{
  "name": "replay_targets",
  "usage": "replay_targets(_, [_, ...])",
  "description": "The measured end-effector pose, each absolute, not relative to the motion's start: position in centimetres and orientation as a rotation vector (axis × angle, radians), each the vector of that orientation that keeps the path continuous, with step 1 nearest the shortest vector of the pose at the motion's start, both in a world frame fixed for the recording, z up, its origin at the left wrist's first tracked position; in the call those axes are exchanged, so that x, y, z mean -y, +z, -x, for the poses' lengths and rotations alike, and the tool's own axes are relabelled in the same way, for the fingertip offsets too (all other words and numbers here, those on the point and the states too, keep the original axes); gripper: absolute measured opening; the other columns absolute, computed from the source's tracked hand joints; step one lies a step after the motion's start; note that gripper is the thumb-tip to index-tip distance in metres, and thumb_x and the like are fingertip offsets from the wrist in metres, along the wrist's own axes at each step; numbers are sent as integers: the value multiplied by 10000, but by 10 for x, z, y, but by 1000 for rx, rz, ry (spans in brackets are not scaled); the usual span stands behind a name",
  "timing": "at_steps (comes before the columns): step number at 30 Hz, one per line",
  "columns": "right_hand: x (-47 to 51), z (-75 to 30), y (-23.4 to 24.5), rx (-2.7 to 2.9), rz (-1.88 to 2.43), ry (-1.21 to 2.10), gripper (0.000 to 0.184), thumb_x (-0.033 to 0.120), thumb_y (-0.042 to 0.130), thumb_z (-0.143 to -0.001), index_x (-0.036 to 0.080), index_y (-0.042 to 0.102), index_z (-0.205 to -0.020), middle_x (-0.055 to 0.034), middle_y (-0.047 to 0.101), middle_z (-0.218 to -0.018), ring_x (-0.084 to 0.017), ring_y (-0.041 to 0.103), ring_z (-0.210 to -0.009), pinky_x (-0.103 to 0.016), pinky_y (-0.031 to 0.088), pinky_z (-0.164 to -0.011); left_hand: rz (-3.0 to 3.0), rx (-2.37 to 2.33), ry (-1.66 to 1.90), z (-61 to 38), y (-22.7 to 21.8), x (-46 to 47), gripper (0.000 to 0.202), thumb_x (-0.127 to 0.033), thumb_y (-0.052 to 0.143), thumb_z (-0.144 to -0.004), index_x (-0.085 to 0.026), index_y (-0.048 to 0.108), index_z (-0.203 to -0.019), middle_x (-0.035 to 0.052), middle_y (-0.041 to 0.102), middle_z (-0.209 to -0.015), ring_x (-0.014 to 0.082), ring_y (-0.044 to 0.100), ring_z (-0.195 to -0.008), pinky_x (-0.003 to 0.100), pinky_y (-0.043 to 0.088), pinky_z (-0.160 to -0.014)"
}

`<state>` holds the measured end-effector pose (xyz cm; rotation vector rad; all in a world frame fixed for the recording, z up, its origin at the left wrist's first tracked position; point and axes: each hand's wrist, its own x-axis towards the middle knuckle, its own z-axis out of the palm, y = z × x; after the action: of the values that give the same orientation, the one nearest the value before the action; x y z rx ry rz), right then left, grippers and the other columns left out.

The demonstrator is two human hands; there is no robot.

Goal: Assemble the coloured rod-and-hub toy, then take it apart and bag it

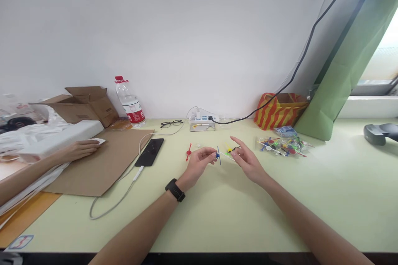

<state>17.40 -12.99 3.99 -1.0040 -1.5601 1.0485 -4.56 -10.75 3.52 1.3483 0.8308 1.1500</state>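
My left hand (202, 160), with a black watch (175, 190) on its wrist, pinches a small blue plastic part (219, 155) that has a thin upright blade. A thin white stick (227, 157) runs from the blue part to my right hand (248, 165). The thumb and fingers of that hand close on the stick's other end, while its index finger points up and away. Just behind the stick, a small yellow plastic piece (229, 149) with a dark part lies on the table. A red arrow-shaped piece (188, 152) lies beyond my left hand.
Bagged colourful plastic parts (282, 146) lie right, before a striped bag (276, 112). A power strip (203, 116) and glasses (171, 124) sit by the wall. Left are a charging phone (149, 152), bottle (130, 105), cardboard sheet (102, 165) and another person's hand (81, 150).
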Motion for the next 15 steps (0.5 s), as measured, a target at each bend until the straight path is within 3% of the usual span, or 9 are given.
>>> replay_targets(7, [122,-169,32,1092,1048,1359,845,586,659,-891,349,252,-1593,54,536,-738,-91,283,-506,-249,218,-506,-1342,-838,1178,45,34,107,297,-406,821,-813,-158,758,-964,77,714,-902,187,660,-827,294,510,-742])
replay_targets(9, [119,-169,28,1030,1026,1414,748,581,674,-882,345,365,-1521,60,560,-738,-75,250,-466,-248,196,-493,-1343,-839,1180,45,33,106,302,-408,821,-813,-155,757,-966,77,713,-899,186,660,-827,294,511,-743])
replay_targets(11, [118,-172,26,1064,955,1597,474,604,616,-909,251,625,-1225,56,526,-651,-71,231,-440,-256,178,-485,-1344,-836,1183,45,31,105,304,-406,823,-809,-153,756,-965,77,713,-892,185,655,-824,296,512,-746])
replay_targets(12, [119,-175,27,1113,879,1736,448,621,550,-936,197,686,-981,52,472,-573,-74,220,-428,-265,175,-483,-1344,-834,1189,45,30,104,303,-403,824,-807,-152,755,-963,77,713,-888,184,652,-822,297,512,-747])
replay_targets(14, [123,-182,31,1222,658,1995,641,629,398,-984,174,579,-571,45,321,-448,-84,200,-412,-292,190,-486,-1339,-833,1205,46,29,103,296,-396,826,-804,-153,755,-957,76,713,-888,182,646,-818,297,511,-749])
replay_targets(15, [125,-186,34,1261,548,2061,702,620,340,-997,185,510,-473,41,268,-424,-90,198,-411,-305,205,-493,-1335,-834,1211,46,28,102,293,-393,828,-802,-154,754,-954,75,713,-891,181,645,-817,297,511,-749])
